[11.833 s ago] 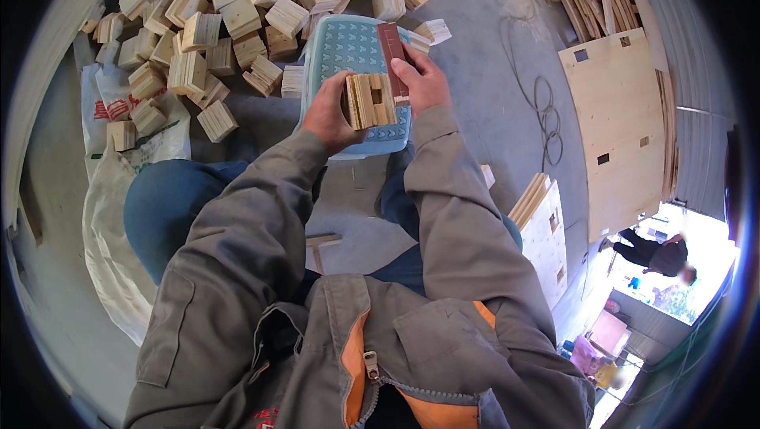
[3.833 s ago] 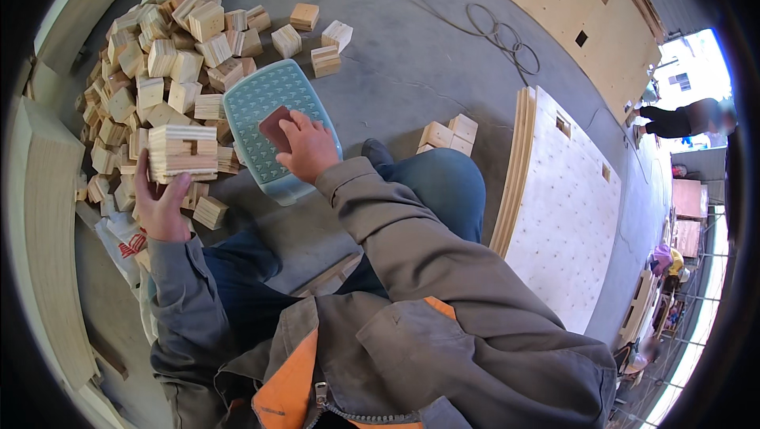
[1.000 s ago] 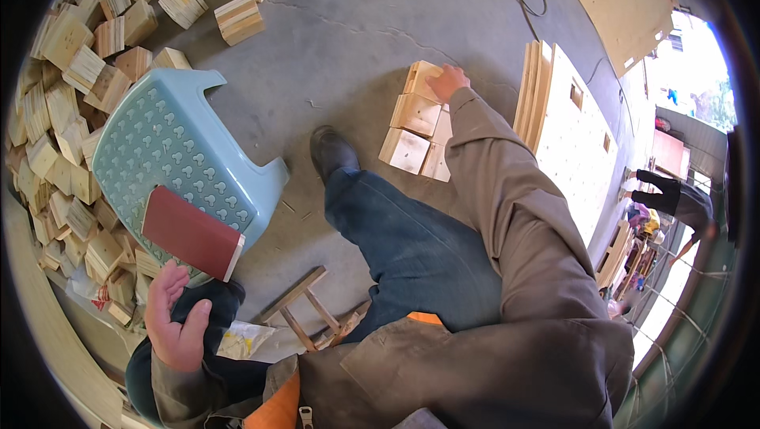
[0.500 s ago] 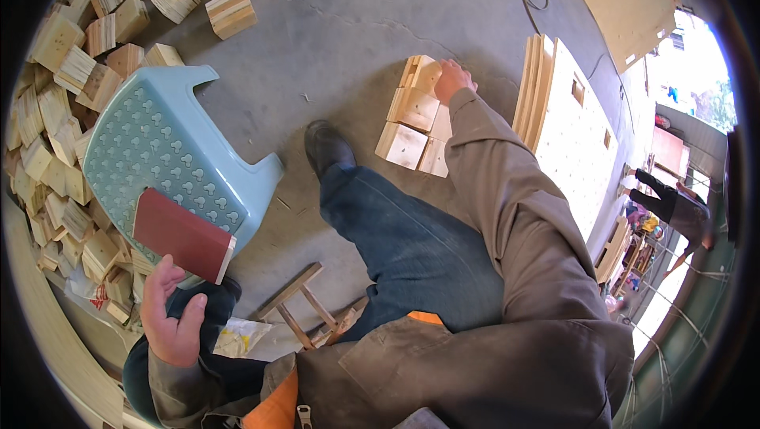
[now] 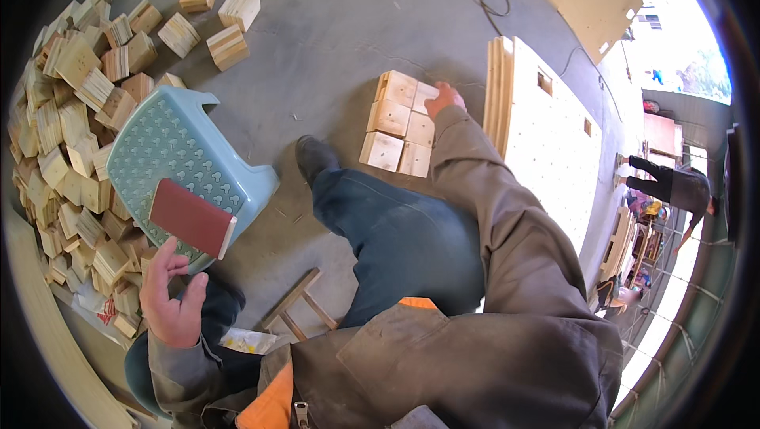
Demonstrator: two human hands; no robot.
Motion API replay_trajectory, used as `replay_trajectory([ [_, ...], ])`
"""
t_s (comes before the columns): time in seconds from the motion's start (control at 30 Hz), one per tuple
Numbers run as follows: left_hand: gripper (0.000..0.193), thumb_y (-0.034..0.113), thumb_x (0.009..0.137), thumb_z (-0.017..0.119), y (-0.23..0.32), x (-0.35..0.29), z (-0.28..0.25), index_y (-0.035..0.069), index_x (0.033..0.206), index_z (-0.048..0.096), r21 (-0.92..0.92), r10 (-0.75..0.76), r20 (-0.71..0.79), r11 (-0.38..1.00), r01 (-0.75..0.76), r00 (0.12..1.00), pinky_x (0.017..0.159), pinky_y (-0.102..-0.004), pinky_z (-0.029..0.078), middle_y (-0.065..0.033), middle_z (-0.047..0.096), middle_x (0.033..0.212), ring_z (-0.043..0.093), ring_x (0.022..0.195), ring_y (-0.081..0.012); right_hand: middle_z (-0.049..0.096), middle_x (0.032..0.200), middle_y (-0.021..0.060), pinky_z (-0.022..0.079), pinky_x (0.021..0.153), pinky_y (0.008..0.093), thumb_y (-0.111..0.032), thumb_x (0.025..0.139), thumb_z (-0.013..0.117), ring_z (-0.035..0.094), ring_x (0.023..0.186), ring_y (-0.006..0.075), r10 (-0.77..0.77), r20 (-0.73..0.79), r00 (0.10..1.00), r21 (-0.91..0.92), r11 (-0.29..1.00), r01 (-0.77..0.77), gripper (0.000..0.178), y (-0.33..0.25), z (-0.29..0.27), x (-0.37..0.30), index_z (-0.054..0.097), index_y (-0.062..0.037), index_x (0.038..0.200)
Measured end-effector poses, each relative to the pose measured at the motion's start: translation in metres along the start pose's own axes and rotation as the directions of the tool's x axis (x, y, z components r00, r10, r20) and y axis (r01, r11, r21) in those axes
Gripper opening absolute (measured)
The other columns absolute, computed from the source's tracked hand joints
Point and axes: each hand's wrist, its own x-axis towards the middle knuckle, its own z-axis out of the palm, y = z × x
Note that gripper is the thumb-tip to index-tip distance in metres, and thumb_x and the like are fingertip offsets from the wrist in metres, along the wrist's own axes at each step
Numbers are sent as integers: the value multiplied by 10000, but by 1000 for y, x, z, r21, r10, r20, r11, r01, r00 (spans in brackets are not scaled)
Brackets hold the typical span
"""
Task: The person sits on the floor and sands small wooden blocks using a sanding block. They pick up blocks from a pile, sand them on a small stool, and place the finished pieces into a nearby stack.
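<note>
Wooden blocks [image 5: 391, 117] packed in a tight two-by-three group on the floor [image 5: 332, 41], right of the boot [image 5: 315, 158]. Right hand [image 5: 448, 100] on the far right-hand one; can't tell if its fingers grip. Left hand [image 5: 176, 312] empty, fingers apart, at the near edge of a dark red block [image 5: 192, 218] on the light blue stool [image 5: 158, 138]. Loose block pile [image 5: 77, 138] left of the stool; white panel [image 5: 548, 164] right of the group.

The grey floor [image 5: 317, 33] bore small scraps of debris [image 5: 294, 118]. Strong daylight (glaring, nearly washed out) entered at right through a large opening [image 5: 685, 53]; a grey wall section [image 5: 695, 123] stood directly beside it.
</note>
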Motion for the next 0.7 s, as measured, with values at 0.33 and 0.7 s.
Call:
replay_trajectory([
  [0.33,592,29,852,798,40,-16,3,19,1428,659,44,375,13,926,-375,927,888,-382,561,-123,687,1147,658,962,-247,722,1322,203,551,1079,496,-318,878,773,670,1281,397,-87,-67,994,254,962,101,548,127,2,-190,675,-81,1362],
  [0.7,480,2,853,768,-14,-28,8,-6,1326,687,60,507,-11,861,-505,862,756,-397,531,-115,651,1001,636,841,-249,806,1053,149,627,886,403,-292,934,829,785,950,286,179,-355,918,575,815,63,500,187,-101,-360,694,-52,1351],
])
